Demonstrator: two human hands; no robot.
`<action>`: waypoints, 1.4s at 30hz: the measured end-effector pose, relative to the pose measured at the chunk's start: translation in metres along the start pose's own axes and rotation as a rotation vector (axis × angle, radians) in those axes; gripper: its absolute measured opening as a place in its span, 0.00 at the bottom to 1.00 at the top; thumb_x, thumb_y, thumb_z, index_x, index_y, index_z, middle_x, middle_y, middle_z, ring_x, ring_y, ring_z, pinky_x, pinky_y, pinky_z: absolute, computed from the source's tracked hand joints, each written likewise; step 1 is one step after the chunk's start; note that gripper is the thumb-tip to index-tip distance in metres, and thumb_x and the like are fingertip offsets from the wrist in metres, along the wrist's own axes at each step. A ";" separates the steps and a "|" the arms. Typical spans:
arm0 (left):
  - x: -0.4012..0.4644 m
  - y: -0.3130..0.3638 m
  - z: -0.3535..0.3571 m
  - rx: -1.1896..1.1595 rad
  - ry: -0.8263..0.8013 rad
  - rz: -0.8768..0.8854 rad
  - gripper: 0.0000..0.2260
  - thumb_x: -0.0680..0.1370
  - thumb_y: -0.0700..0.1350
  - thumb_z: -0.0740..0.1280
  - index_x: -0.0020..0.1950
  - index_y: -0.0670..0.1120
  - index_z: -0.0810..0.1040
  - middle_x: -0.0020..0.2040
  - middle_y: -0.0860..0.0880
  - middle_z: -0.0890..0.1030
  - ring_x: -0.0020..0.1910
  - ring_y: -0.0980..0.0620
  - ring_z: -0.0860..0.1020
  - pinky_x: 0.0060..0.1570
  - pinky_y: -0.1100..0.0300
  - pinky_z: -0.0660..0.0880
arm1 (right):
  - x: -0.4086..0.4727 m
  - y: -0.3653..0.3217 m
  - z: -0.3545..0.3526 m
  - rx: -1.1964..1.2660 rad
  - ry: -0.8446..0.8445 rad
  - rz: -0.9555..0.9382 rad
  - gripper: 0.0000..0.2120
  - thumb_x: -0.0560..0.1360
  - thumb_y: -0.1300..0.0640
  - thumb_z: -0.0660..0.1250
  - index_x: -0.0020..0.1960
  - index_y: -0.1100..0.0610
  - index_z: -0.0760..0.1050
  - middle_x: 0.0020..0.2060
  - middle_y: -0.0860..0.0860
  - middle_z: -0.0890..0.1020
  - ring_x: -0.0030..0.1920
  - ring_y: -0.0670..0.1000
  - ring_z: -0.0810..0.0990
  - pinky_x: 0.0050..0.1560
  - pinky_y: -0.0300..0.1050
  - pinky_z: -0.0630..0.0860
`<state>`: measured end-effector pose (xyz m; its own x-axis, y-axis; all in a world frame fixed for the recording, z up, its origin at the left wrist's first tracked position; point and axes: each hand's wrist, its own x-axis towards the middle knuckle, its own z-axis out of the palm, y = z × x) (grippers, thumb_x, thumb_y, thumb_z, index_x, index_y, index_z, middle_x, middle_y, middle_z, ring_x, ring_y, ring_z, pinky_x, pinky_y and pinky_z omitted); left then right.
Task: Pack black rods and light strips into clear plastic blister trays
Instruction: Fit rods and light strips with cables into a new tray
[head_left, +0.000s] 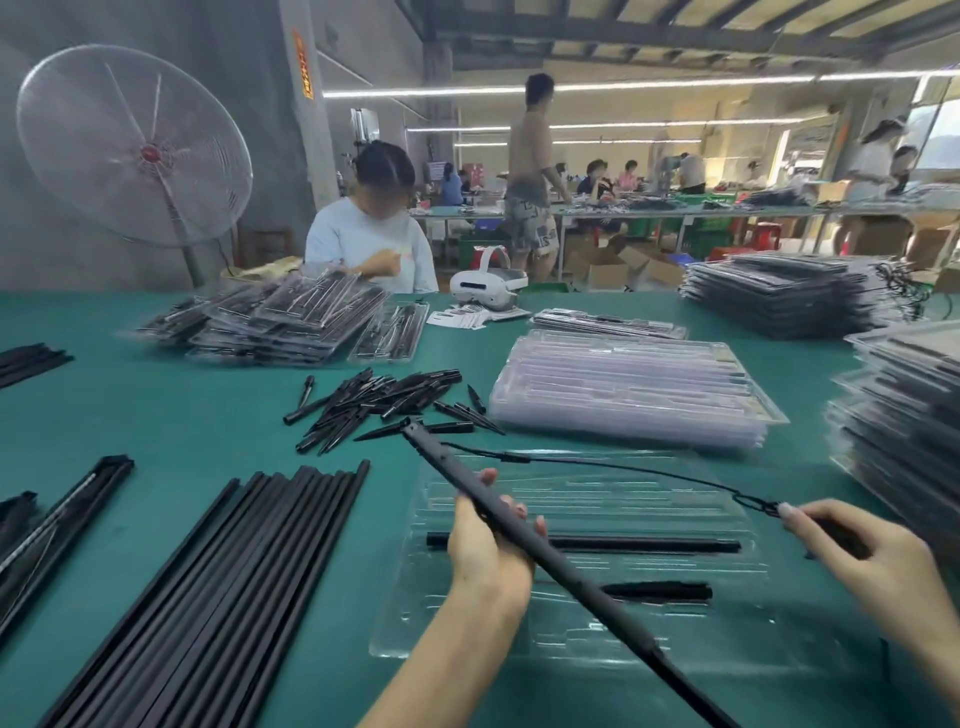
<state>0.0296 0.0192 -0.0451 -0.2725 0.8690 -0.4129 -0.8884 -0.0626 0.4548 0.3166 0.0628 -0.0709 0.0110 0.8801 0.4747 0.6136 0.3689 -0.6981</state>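
On the green surface (156, 415), a clear blister tray (727, 639) lies near the person, with 2 black rods already seated in its channels: a long one (649, 545) across the middle and a shorter one (660, 591) nearer. The left hand (488, 551) grasps a long black light strip (524, 535), fingers curled round it, holding it tilted above the tray with its far end pointing up-left. A thin black cable (623, 470) runs from that far end rightward to the right hand (883, 561), which pinches the cable's dark end piece. To the left lies a row of black rods (218, 587); beyond the tray sits a scatter of black spikes (374, 405), and to the right of them a stack of empty clear trays (628, 389). Filled trays (280, 322) are piled at the far left.
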 end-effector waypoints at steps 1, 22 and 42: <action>-0.001 0.000 0.002 -0.067 -0.040 -0.015 0.16 0.82 0.55 0.56 0.41 0.46 0.73 0.26 0.50 0.66 0.24 0.53 0.66 0.35 0.58 0.67 | -0.002 0.008 0.006 0.048 0.016 0.003 0.09 0.71 0.45 0.67 0.40 0.49 0.79 0.27 0.47 0.79 0.30 0.46 0.76 0.35 0.44 0.68; 0.030 -0.010 -0.004 0.160 -0.221 0.052 0.04 0.67 0.37 0.57 0.36 0.46 0.68 0.34 0.49 0.72 0.35 0.51 0.71 0.38 0.58 0.67 | -0.018 -0.002 0.027 0.122 -0.029 -0.027 0.13 0.74 0.49 0.65 0.34 0.55 0.71 0.26 0.54 0.77 0.23 0.46 0.67 0.29 0.44 0.65; 0.016 0.007 -0.037 0.410 -0.157 -0.103 0.11 0.67 0.32 0.65 0.45 0.42 0.81 0.27 0.52 0.50 0.20 0.57 0.54 0.19 0.66 0.58 | -0.017 0.007 0.030 0.011 0.115 0.039 0.06 0.76 0.50 0.63 0.40 0.48 0.72 0.31 0.49 0.80 0.25 0.48 0.75 0.30 0.43 0.72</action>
<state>0.0054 0.0144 -0.0777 -0.1034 0.9264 -0.3620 -0.6799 0.1998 0.7056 0.2970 0.0598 -0.1003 0.1259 0.8538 0.5052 0.6021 0.3390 -0.7229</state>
